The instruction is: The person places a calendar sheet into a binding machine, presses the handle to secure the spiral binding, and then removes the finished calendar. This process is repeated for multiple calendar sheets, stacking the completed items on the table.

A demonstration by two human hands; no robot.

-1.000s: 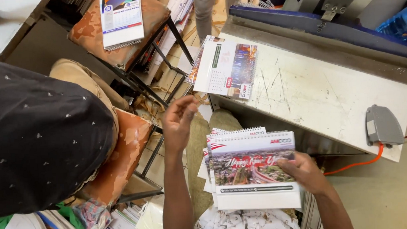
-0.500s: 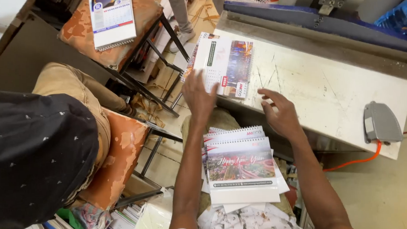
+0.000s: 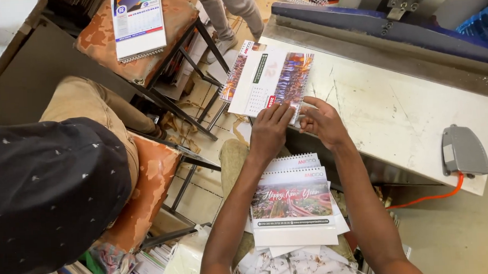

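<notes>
- Two bare hands worked at the near-left corner of a scratched white machine table [image 3: 397, 119], the largest thing in view, with a blue-edged bar along its far side.
- A seated co-worker in a dark speckled shirt [image 3: 43, 195] and tan trousers filled the left side, on a worn orange chair [image 3: 142, 196].
- A second orange chair [image 3: 141, 37] stood beyond, carrying a spiral-bound calendar [image 3: 137, 24].
- A stack of wire-bound desk calendars [image 3: 293, 203] lay in the person's lap, between the forearms, a city photograph on its top cover.
- The desk calendar on the table [image 3: 266, 81] lay tilted at the table's corner, overhanging the edge, another calendar partly beneath it.
- A grey foot pedal [image 3: 465, 152] sat at the table's near-right end, trailing an orange cable.
- The left hand [image 3: 270, 131] lay flat, fingers together, pressing that calendar's near edge.
- The right hand [image 3: 323, 122] pinched the same edge just beside it, thumb and fingers narrowly closed on the card.
</notes>
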